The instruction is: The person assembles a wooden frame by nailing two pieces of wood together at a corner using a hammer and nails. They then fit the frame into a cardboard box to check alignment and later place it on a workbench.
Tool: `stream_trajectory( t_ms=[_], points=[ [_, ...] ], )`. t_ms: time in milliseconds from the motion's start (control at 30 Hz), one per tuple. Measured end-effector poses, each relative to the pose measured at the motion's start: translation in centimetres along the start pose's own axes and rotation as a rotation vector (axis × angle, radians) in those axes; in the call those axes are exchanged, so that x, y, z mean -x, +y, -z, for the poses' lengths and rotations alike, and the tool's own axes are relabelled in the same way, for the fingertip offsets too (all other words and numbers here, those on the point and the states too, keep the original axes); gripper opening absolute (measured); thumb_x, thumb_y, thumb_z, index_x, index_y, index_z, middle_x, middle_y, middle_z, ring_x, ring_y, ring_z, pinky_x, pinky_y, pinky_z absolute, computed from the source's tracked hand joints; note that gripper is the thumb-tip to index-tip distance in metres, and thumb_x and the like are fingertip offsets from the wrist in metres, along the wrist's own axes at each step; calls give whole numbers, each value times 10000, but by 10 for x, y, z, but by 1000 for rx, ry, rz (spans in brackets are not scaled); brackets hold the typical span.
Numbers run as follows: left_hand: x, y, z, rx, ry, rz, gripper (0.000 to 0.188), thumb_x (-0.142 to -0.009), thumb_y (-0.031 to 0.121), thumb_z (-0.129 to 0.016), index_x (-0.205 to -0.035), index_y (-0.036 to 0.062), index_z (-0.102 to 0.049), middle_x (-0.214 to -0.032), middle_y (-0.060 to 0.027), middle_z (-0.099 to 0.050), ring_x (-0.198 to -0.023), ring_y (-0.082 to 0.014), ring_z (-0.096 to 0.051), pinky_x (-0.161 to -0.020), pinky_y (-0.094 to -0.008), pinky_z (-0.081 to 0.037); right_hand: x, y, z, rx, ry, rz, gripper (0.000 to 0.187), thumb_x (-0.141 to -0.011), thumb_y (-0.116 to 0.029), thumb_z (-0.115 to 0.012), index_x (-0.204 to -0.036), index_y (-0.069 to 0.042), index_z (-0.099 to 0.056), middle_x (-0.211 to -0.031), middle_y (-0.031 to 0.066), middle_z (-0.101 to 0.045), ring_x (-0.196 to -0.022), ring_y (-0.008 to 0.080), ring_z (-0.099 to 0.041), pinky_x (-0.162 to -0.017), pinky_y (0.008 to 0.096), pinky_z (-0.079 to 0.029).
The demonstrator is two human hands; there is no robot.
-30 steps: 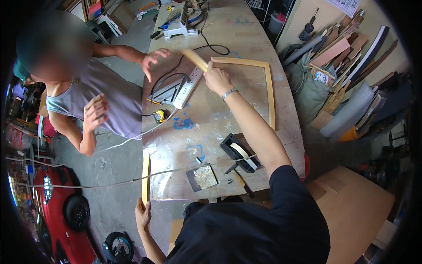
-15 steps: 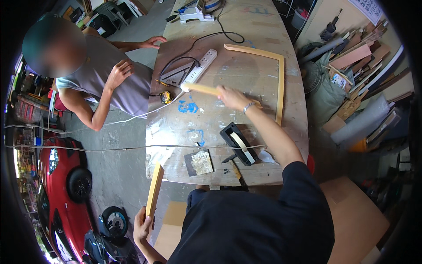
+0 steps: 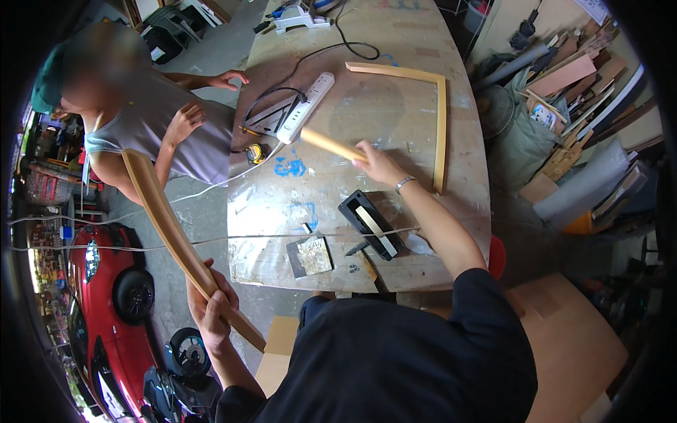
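My left hand [image 3: 211, 303] is closed around a long, pale wooden moulding strip [image 3: 166, 215], raised at a slant off the table's left side. My right hand [image 3: 379, 166] grips a shorter wooden strip [image 3: 330, 144] by one end, over the middle of the table; its free end points toward the power strip [image 3: 307, 109]. Beyond that hand, two wooden strips [image 3: 441, 130] lie as an L, meeting at the far right corner. Nearer to me sit a black tray-like holder [image 3: 370, 224] with a pale bar across it, a hammer [image 3: 368, 266] and a whitish translucent bottle [image 3: 420, 244].
A yellow tape measure [image 3: 255, 154], a triangular square [image 3: 271, 120] and a dark square plate [image 3: 309, 257] lie on the table [image 3: 395, 275]. Another person [image 3: 162, 120] stands at its left side. Cables cross the left side. A cardboard box [image 3: 564, 338] stands at lower right.
My left hand has risen with its strip, which now reaches up in front of the other person. My right hand has shifted slightly right, still gripping its strip. The view has moved a little.
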State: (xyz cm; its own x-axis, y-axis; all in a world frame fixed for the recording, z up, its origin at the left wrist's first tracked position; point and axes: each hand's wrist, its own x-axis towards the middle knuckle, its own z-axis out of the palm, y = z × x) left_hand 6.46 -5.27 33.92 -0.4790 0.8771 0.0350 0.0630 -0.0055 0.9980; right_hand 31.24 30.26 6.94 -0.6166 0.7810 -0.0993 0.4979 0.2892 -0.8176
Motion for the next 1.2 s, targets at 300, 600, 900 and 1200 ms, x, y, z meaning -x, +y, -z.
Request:
stream_trajectory(
  t_ms=[300,600,900,1200],
  points=[
    [-46,-5,-52,3,-69,22,542,-1037,307,-592,-1402,-63,-435,-850,-38,-520,-557,-69,-498,-439,-203,-409,-7,-3,52,-1257,910,-17,204,-924,-56,-730,-1085,-59,-606,-1034,61,-678,-1029,171,-667,-923,346,-522],
    [-169,-25,-109,561,-151,136,349,-979,272,-533,-1245,46,-521,-1026,-106,-592,-764,-196,-593,-693,-320,-507,14,5,-20,-1916,818,-312,263,-990,-115,-685,-1221,-48,-577,-1197,77,-617,-1156,246,-611,-998,455,-553],
    [-212,-76,-156,271,67,366,454,-986,405,-637,-1291,106,-483,-930,-89,-571,-652,-189,-582,-573,-340,-532,69,9,-8,-1809,646,-173,348,-1069,-224,-575,-1362,-58,-489,-1388,148,-558,-1346,343,-532,-1107,545,-486],
    [-246,-91,-170,183,-2,309,393,-1048,268,-524,-1348,142,-303,-992,-157,-623,-638,-227,-631,-562,-394,-563,83,28,-30,-1852,825,-231,291,-1051,-78,-576,-1311,-15,-464,-1293,160,-545,-1245,415,-597,-1043,653,-498]
  ],
)
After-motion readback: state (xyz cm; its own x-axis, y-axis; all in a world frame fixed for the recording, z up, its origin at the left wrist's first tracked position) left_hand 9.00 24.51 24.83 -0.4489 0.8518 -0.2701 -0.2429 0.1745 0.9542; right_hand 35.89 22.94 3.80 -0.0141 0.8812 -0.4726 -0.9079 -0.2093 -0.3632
